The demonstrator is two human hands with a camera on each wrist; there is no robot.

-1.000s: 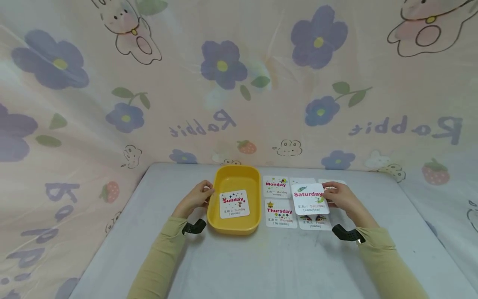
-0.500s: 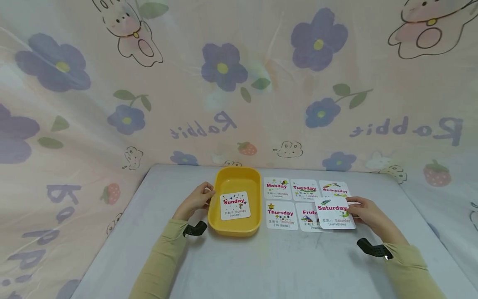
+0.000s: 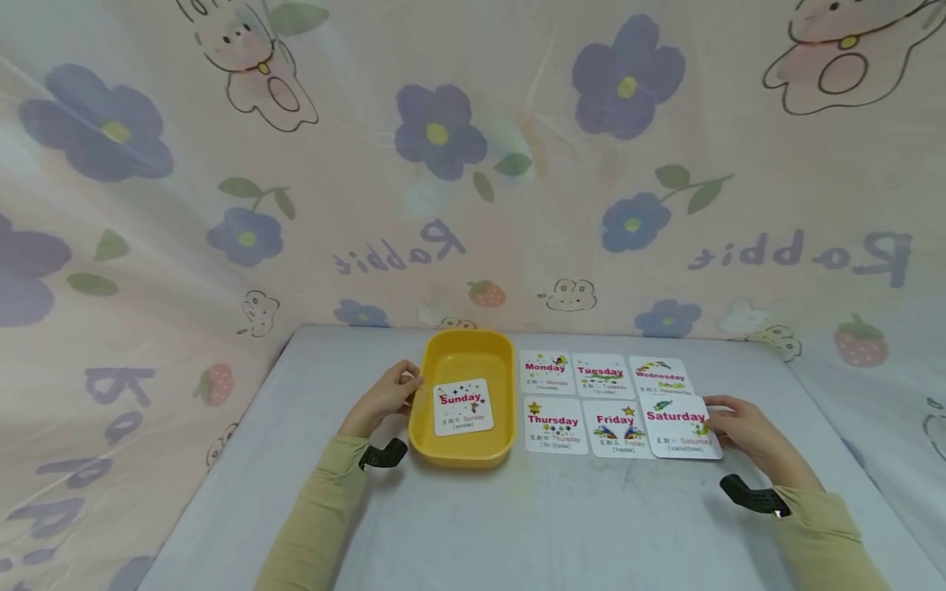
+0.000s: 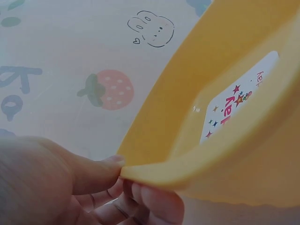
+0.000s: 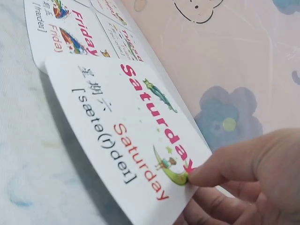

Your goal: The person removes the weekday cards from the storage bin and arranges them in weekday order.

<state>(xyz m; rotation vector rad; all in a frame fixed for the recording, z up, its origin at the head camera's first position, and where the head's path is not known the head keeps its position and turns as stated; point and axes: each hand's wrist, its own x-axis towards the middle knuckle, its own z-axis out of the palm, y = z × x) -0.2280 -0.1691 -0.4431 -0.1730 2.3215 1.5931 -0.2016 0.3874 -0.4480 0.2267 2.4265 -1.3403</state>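
Note:
My left hand [image 3: 384, 396] pinches the left rim of a yellow tray [image 3: 504, 443], thumb on top and fingers curled below, as the left wrist view shows. In the tray lies a white Sunday card [image 3: 463, 407]. At the right, my right hand [image 3: 754, 431] pinches the right edge of the Saturday card [image 3: 681, 426] between thumb and fingers. That card is just right of the Friday card [image 3: 618, 429] and overlaps its edge in the right wrist view [image 5: 136, 136]. It also covers the lower edge of the Wednesday card [image 3: 660, 376] in the head view.
Beside the tray are the Monday card [image 3: 545, 373], the Tuesday card [image 3: 603, 377] and, in the front row, the Thursday card [image 3: 555, 427]. A white cloth covers the table [image 3: 576, 525]. A printed curtain [image 3: 517, 230] hangs behind it.
My right hand has carried the Saturday card right and towards me, from over the Tuesday and Friday cards to the right end of the front row. The left hand stays on the tray.

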